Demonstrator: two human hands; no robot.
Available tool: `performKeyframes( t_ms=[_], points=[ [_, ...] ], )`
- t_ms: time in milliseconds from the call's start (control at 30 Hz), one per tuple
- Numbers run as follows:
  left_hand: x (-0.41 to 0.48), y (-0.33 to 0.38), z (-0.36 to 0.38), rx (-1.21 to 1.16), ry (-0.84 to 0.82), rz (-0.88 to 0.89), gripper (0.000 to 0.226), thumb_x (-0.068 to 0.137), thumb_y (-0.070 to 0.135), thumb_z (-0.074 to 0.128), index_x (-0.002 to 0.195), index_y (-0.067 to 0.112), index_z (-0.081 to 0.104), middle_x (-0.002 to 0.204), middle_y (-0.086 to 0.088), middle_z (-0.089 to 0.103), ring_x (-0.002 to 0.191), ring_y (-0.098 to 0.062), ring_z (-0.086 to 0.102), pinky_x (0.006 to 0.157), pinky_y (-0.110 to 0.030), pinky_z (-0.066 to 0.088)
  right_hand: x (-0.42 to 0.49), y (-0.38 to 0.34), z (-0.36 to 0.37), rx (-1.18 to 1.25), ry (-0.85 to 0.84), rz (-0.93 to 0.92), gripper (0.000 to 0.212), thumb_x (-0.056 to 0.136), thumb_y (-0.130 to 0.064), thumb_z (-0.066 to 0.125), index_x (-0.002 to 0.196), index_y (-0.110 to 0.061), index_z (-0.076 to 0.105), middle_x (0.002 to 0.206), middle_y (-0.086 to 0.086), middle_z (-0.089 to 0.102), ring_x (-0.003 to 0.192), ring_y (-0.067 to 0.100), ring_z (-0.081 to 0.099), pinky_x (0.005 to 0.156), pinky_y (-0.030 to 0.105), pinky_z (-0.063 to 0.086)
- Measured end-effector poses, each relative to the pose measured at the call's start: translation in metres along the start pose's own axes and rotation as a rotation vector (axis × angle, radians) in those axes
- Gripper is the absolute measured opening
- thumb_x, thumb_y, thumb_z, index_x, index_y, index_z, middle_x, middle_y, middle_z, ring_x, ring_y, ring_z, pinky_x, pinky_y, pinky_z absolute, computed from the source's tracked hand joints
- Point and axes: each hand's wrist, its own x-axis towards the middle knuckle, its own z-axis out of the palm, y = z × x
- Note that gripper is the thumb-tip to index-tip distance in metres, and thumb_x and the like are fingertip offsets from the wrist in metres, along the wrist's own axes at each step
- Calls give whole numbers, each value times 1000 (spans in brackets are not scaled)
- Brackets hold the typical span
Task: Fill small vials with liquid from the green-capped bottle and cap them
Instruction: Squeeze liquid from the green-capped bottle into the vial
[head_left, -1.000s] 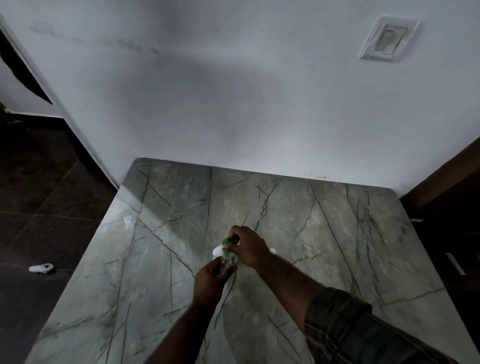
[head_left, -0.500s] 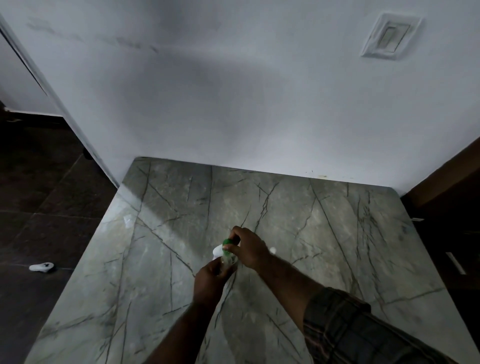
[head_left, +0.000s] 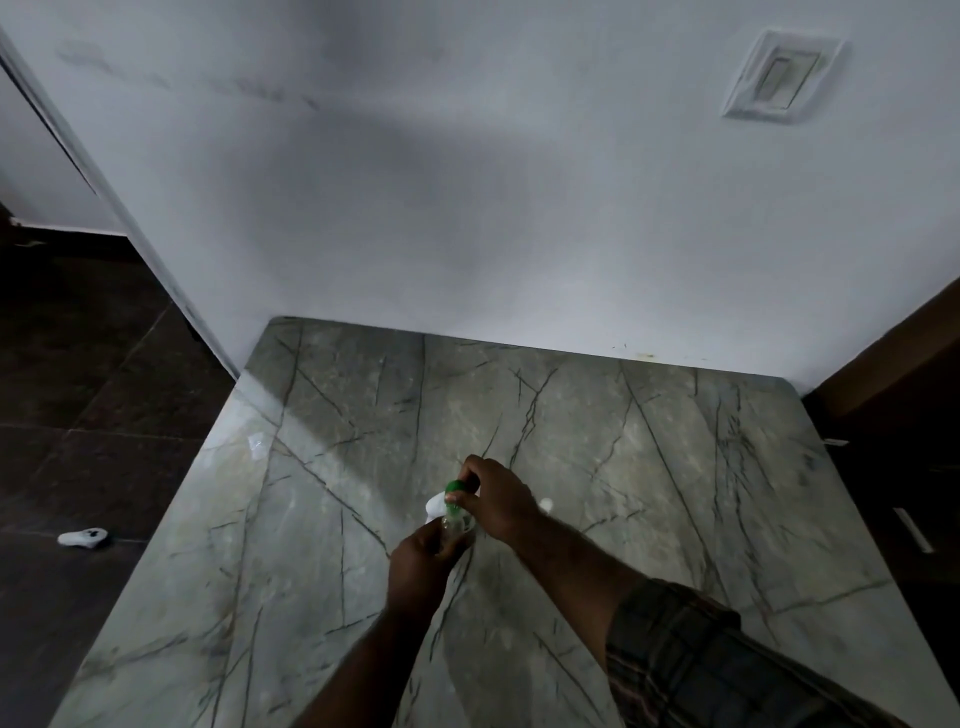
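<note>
The left hand holds the bottle; the right hand fingers pinch its green cap. I see no filled vial; filling seems not started.

Left hand curled closed, right hand pinching from above (fingers bent), forearms converging
</note>
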Motion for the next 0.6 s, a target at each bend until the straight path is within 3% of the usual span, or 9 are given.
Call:
performKeyframes(
  t_ms=[200,500,600],
  points=[
    [2,5,-2,-13,25,14,24,81,40,76,101,27,75,70,19,71,67,10,64,55,-4,43,5,-3,-10,22,-13,-28,27,83,-38,73,94,-16,61,98,3,65,90,19,61,82,37,50],
    [3,-1,1,13,13,13,26,82,40,75,104,27,75,75,14,73,67,6,65,59,-13,46,2,0,-3,-12,-5,-1,30,86,-42,70,97,-17,59,100,0,66,94,19,62,86,39,50],
    [3,3,0,9,18,22,27,82,39,75,104,24,74,67,15,68,64,11,62,54,-7,43,3,-4,-8,8,-13,-5,30,85,-41,71,96,-15,59,100,2,65,93,20,61,87,41,51]
  ],
)
